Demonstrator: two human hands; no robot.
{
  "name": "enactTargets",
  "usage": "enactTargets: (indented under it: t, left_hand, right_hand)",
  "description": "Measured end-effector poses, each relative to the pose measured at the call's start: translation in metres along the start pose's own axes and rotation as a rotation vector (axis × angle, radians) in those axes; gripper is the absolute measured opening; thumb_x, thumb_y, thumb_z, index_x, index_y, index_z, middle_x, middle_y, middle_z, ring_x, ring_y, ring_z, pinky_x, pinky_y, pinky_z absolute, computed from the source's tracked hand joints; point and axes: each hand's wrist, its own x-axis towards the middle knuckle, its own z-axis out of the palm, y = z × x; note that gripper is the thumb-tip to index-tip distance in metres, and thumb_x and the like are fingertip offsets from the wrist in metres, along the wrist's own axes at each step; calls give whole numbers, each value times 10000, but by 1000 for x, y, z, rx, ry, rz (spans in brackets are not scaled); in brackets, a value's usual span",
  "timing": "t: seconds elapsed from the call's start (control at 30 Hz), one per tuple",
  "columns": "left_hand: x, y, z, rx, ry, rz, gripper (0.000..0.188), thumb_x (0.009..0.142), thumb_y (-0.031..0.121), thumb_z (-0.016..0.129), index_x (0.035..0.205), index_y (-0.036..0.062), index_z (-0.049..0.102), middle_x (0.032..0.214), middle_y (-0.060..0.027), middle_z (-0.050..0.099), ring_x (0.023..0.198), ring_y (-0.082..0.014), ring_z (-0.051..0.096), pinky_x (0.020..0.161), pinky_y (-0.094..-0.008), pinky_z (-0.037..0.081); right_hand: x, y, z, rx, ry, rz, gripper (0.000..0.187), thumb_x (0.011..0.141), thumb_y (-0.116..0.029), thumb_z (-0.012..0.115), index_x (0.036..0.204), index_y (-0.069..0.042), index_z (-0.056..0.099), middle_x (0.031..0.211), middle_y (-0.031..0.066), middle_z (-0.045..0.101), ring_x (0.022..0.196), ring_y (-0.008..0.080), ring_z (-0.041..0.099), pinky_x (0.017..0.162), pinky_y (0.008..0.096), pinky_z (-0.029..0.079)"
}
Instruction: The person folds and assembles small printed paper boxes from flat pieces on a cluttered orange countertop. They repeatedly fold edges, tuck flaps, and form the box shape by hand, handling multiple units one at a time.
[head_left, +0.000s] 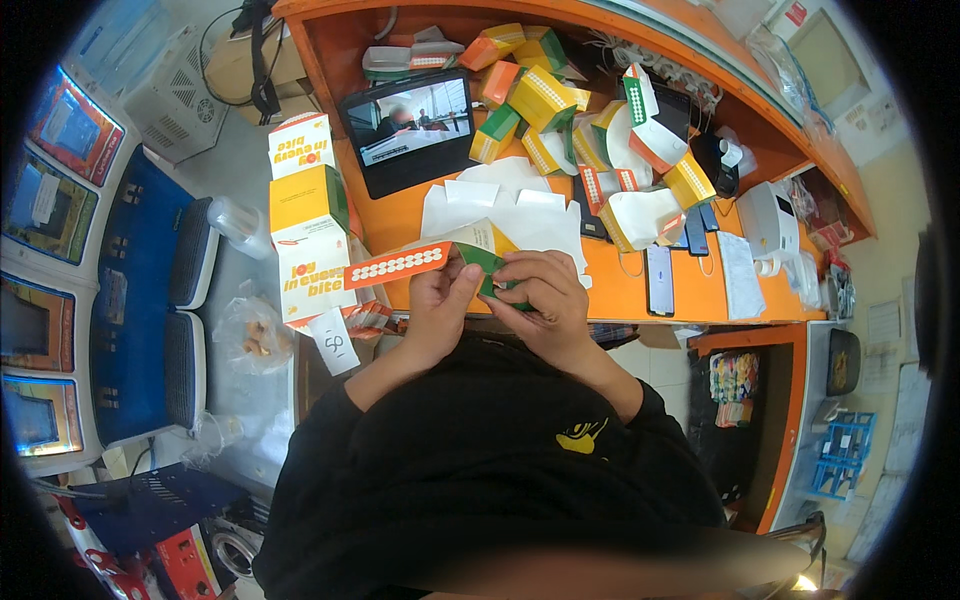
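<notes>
From head height, a wide fisheye view looks steeply down, close above the fingers (540, 270) and orange desk (615, 300).

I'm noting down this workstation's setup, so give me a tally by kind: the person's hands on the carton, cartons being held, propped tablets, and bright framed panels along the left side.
Hands: 2 (left hand, right hand)
Held carton: 1
Propped tablet: 1
Framed panels: 4
Total: 8
</notes>
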Motion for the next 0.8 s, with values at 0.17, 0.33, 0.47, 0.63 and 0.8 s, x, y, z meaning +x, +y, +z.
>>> enactTargets:
  t: [0.17, 0.33, 0.47, 0.63, 0.8]
  left_hand:
    - [0, 0, -9, 333, 32, 132, 315, 974, 89, 573, 1262, -17, 503, 1135, -78, 614, 1007, -119, 598, 868, -272, 481]
    - [-4, 16, -9, 1565, -182, 603, 355, 952, 151, 626, 1277, 33, 548, 1190, -92, 626, 1083, -198, 620, 879, -322, 494]
    - [-10, 19, -14, 996, -185, 205, 387, 965, 253, 622, 1282, 52, 528, 1203, -121, 606, 1067, -224, 623, 849, -348, 511]
    - [-13, 10, -36, 830, -260, 199, 453, 969, 263, 625, 1350, 62, 483, 1268, -125, 570, 1130, -220, 604, 893, -343, 501]
    - [-16, 6, -31, 956, -201, 72, 456, 984, 275, 598, 1357, 46, 473, 1285, -158, 544, 1195, -247, 552, 945, -371, 467]
  right_hand:
    - [-1, -3, 0, 105, 82, 58, 223, 698, -29, 819, 795, -85, 626, 961, 52, 695, 1009, 241, 677, 839, 366, 447]
    - [-3, -6, 4, 177, 200, 178, 169, 720, -5, 788, 768, -54, 634, 1009, 111, 695, 1095, 317, 652, 917, 399, 485]
    - [-2, -5, 3, 261, 154, 213, 148, 757, 47, 744, 763, -21, 614, 1127, 175, 650, 1205, 372, 589, 992, 423, 489]
    - [-2, -8, 5, 405, 143, 273, 117, 788, 40, 735, 780, -16, 633, 1146, 182, 644, 1231, 380, 568, 1007, 429, 476]
    - [-2, -10, 14, 300, 179, 209, 130, 783, -16, 782, 806, -9, 654, 1158, 174, 659, 1220, 365, 580, 976, 405, 497]
